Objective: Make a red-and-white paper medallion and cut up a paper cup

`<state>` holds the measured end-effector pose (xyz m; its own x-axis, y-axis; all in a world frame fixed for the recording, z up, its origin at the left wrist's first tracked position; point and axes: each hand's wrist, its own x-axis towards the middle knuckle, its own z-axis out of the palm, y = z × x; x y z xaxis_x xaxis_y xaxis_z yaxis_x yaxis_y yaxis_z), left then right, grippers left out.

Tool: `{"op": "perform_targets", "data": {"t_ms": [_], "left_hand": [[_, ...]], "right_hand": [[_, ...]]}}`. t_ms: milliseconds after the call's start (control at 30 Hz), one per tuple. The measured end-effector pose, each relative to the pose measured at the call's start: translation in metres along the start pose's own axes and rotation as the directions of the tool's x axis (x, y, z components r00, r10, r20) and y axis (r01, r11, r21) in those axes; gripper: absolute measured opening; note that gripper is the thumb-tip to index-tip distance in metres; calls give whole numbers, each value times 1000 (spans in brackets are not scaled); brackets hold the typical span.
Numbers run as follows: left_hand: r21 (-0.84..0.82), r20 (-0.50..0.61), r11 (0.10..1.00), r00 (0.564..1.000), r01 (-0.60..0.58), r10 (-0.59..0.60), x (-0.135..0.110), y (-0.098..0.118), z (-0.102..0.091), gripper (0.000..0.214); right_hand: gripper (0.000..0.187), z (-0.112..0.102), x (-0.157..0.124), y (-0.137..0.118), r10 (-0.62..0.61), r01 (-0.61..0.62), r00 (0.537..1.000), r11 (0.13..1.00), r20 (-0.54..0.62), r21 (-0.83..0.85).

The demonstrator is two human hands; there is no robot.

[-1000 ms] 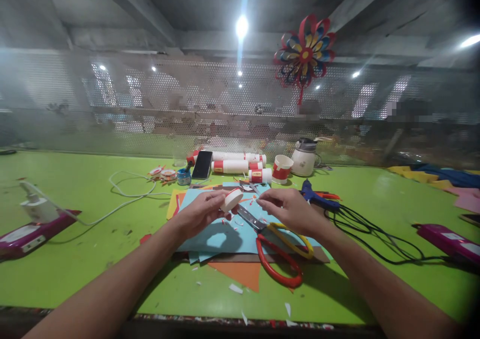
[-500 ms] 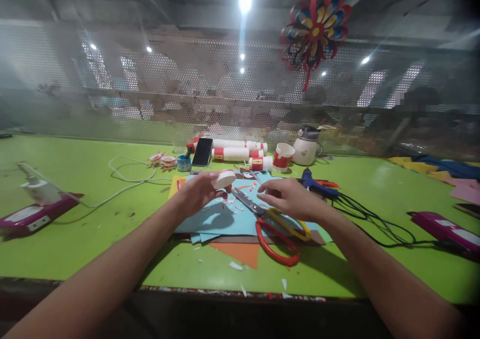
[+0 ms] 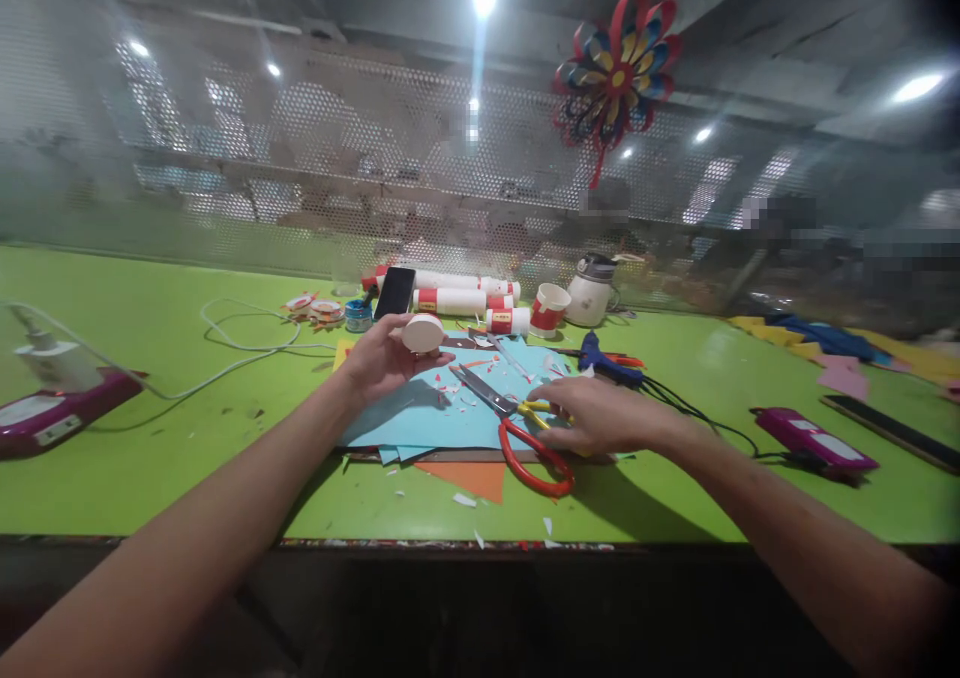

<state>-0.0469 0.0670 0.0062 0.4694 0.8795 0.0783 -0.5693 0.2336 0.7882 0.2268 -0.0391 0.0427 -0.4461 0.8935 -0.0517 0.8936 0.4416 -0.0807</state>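
In my left hand (image 3: 371, 360) I hold a white round paper cup bottom (image 3: 424, 334), pinched by its rim with the flat face toward me. My right hand (image 3: 589, 413) is over the handles of a large pair of scissors (image 3: 487, 393). Its thumb and fingers are apart, around the yellow handle; whether they touch it is unclear. The scissors lie slightly open, with the red handle nearest me, on light blue paper sheets (image 3: 405, 418). Small red and white paper scraps are scattered on the sheets.
Behind stand white-and-red paper cups (image 3: 551, 308), stacked cups (image 3: 450, 302), a phone (image 3: 395, 292), a blue jar (image 3: 358, 316) and a kettle (image 3: 590, 293). A blue glue gun (image 3: 600, 358) lies right, its cable running to a purple power strip (image 3: 814, 440). Another purple strip (image 3: 71, 410) is left.
My right hand has moved down onto the area of the scissors' handles. The cup bottom in my left hand has turned to face me more. The camera view has shifted slightly.
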Motion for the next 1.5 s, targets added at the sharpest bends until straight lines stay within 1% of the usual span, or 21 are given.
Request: {"op": "perform_targets", "data": {"t_ms": [67,100,167,233,333,433,567,667,800,900,967,1000,1067,1100,1167,1233,1333,1400,1500], "left_hand": [[-8,-31,1000,999,23,-24,0,0,1,26],[-9,-49,999,998,31,-32,0,0,2,26],[-7,-67,999,997,41,-41,0,1,3,27],[5,-82,999,995,52,-51,0,1,3,28],[47,-100,995,992,88,-83,2,0,-1,30],[89,-82,991,992,103,-96,4,-2,-5,32],[119,-67,988,993,101,-94,6,-1,-6,33],[136,-64,988,996,78,-70,5,0,-5,33],[170,-61,984,997,53,-43,4,-1,-6,29],[201,-47,977,997,72,-64,5,-4,-8,26],[220,-37,972,996,88,-82,4,-6,-8,25],[228,-30,970,996,89,-84,4,-7,-7,24],[247,-4,966,997,81,-83,3,-9,-6,23],[261,15,962,996,84,-91,2,-10,-5,23],[294,56,949,990,110,-132,0,-13,-2,24],[327,91,932,976,160,-199,-3,-17,0,28],[353,124,906,948,234,-294,-7,-22,5,31],[352,144,898,933,262,-329,-9,-24,8,32],[327,179,905,922,272,-342,-11,-25,12,31]], "right_hand": [[52,12,-8,-10,29,-28,999,999,40,-32],[55,18,-10,-14,60,-58,998,997,38,-52],[58,29,-13,-21,135,-135,991,989,-7,-57],[62,37,-12,-23,213,-212,976,977,-41,6],[66,44,-8,-22,282,-277,959,955,-35,102],[63,48,-3,-19,322,-313,946,940,-50,136],[56,54,3,-15,419,-400,903,901,-92,168],[51,54,5,-13,443,-410,888,885,-125,222],[50,43,3,-12,407,-344,901,882,-153,322],[53,29,2,-10,366,-280,910,888,-192,365],[60,20,4,-8,352,-210,896,873,-271,441],[64,15,7,-7,353,-161,879,853,-321,497],[65,8,15,-7,361,-51,846,787,-392,614],[62,5,20,-7,358,-3,842,751,-404,660],[51,1,33,-11,325,56,858,710,-397,702],[44,-1,45,-17,265,124,869,701,-418,702],[41,-1,57,-30,192,209,861,711,-471,672],[38,0,61,-39,173,234,865,693,-472,682],[32,4,60,-50,178,248,874,637,-452,730]]}}
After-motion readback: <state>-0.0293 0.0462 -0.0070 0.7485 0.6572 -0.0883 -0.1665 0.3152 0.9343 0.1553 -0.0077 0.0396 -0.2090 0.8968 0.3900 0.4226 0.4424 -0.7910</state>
